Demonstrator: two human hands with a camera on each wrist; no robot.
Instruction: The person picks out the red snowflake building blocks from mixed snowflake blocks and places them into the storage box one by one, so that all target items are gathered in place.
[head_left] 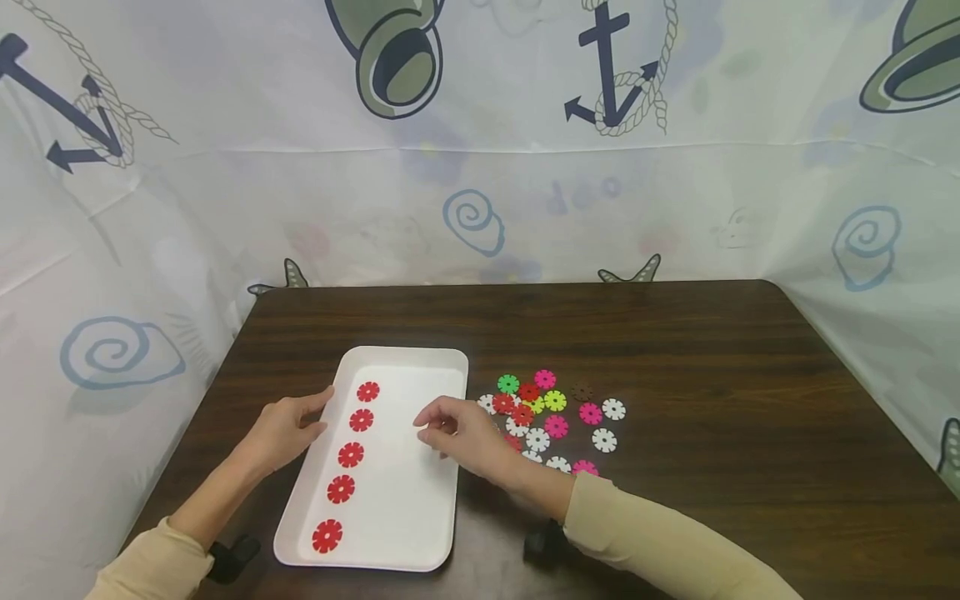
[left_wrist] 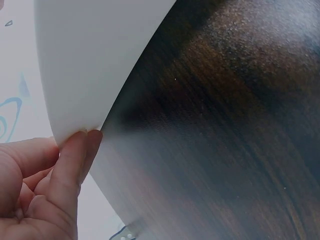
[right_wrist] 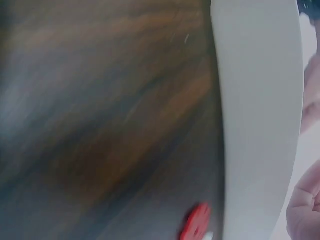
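A white tray (head_left: 390, 560) lies on the table with several red notched plastic discs (head_left: 351, 455) in a column down its left side. At the tray's left edge, my left hand (head_left: 279, 432) grips the rim with thumb and fingers; the left wrist view shows the fingertips (left_wrist: 75, 142) against the tray's outer wall (left_wrist: 95, 60). My right hand (head_left: 467, 437) is over the tray's right part, index finger and thumb bent toward each other with a small gap. Nothing shows between them. Only part of that hand (right_wrist: 304, 207) appears in the right wrist view, beyond the tray wall (right_wrist: 260, 110).
Right of the tray is a loose pile of notched discs: white (head_left: 604, 440), pink (head_left: 557, 427), yellow (head_left: 555, 401), red (head_left: 528, 392) and green (head_left: 508, 384). A brown disc (head_left: 582, 392) blends into the dark wooden table (head_left: 712, 400). Patterned cloth (head_left: 525, 208) hangs behind.
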